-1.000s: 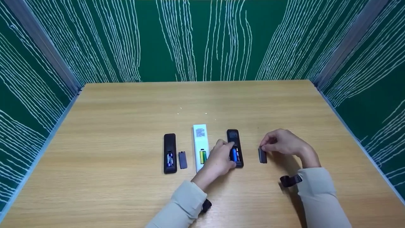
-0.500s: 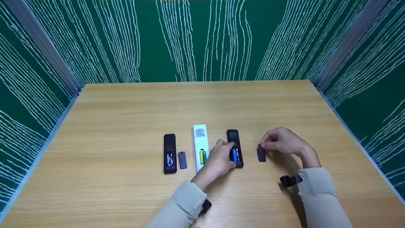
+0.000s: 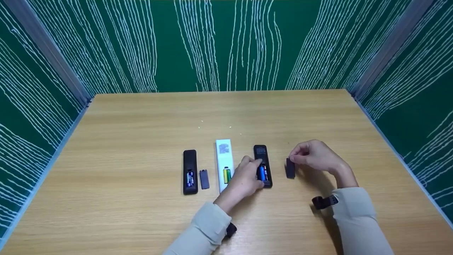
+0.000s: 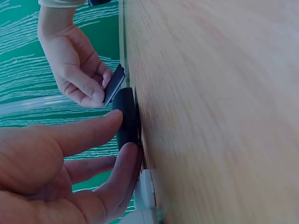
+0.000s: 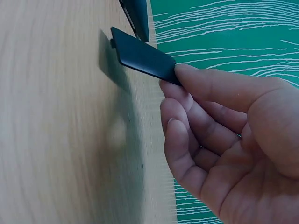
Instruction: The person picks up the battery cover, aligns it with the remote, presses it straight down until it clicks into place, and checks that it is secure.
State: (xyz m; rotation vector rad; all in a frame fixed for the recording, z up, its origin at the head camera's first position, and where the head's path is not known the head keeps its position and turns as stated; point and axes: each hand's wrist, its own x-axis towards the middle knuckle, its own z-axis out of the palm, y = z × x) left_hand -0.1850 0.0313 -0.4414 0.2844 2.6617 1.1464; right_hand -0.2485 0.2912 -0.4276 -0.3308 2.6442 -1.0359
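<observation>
In the head view my left hand holds a black remote control by its sides on the table, between thumb and fingers. Two batteries, one of them blue, show in its uncovered compartment. To the right, my right hand pinches a dark battery cover at one end between thumb and index finger. The right wrist view shows this battery cover raised above the table, with a small tab on its edge. In the left wrist view the remote control stands between the left thumb and fingers.
A white remote control with green-yellow batteries lies left of the held one, its lower end behind the left hand. Further left lie another black remote control with batteries showing and a dark cover. Tiny white specks dot the wooden table.
My right hand has moved slightly away from me and to the left with the battery cover, nearer the held remote control. The left hand has stayed in place.
</observation>
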